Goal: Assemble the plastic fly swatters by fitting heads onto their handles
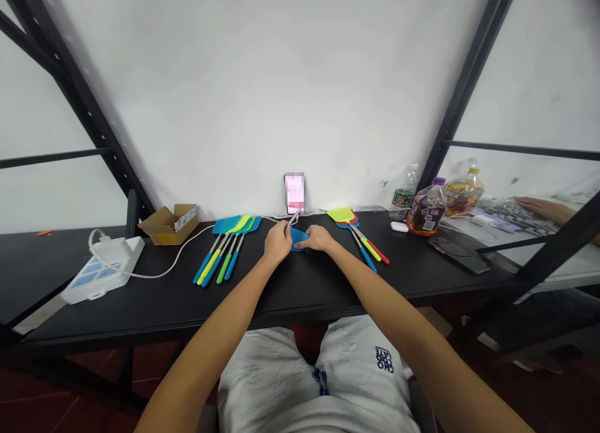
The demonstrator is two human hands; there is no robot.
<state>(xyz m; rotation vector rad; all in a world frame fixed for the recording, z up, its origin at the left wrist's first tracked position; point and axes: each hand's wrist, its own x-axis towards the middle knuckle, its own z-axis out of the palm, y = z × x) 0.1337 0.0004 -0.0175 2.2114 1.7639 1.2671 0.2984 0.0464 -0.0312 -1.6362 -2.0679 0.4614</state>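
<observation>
A blue fly swatter (298, 239) is between my two hands over the middle of the black table. My left hand (277, 242) is closed around its thin metal shaft, which sticks up past my fingers toward the phone. With thumb and fingers, my right hand (320, 238) pinches the blue mesh head from the right. The swatter's handle cannot be made out. To the left lies a fanned row of several fly swatters (229, 242) with blue, yellow and green handles. A smaller fan of fly swatters (360, 236) in yellow, red and blue lies to the right.
A lit phone (295, 193) leans on the white wall. At the left are an open cardboard box (171, 225) and a white power strip (104, 267) with a cable. Bottles (426, 208), a white case (399, 227) and a dark phone (459, 255) lie right; another person's hand (539, 206) is beyond the frame.
</observation>
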